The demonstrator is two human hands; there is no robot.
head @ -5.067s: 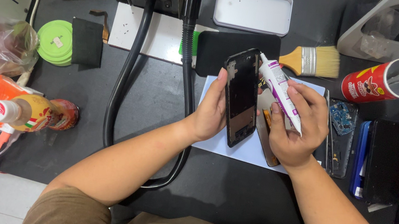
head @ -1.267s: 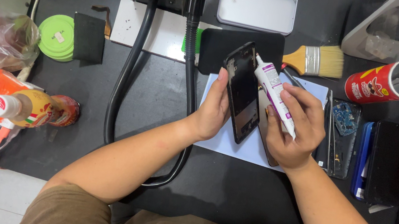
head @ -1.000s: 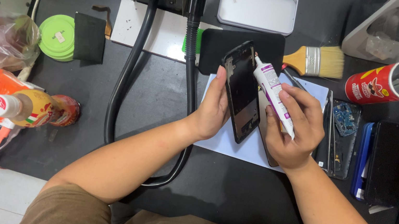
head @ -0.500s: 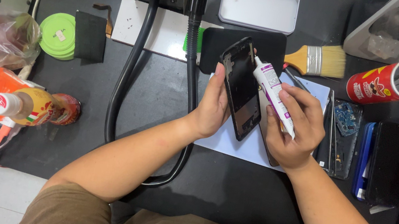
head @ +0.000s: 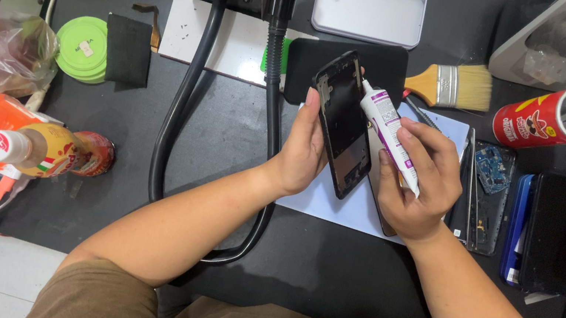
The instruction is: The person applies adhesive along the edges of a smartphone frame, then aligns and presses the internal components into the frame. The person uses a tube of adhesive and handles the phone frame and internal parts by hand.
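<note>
Far left of the hands: a green round lid (head: pixel 83 48) and an orange-capped bottle (head: pixel 23 146) lie on the black bench (head: pixel 226 136), well apart from the work.
Left hand: the left hand (head: pixel 303 151) grips a dark phone frame (head: pixel 341 134) by its edge, tilting it up toward the other hand so its rim is exposed.
Right hand: the right hand (head: pixel 419 175) is closed around a white glue tube (head: pixel 390 134), nozzle touching the frame's upper edge.
Beneath both hands: a pale sheet (head: pixel 336 201), seemingly guarding the bench.
Beyond the right hand: a paintbrush (head: pixel 451 87), a red can (head: pixel 551 117).
</note>
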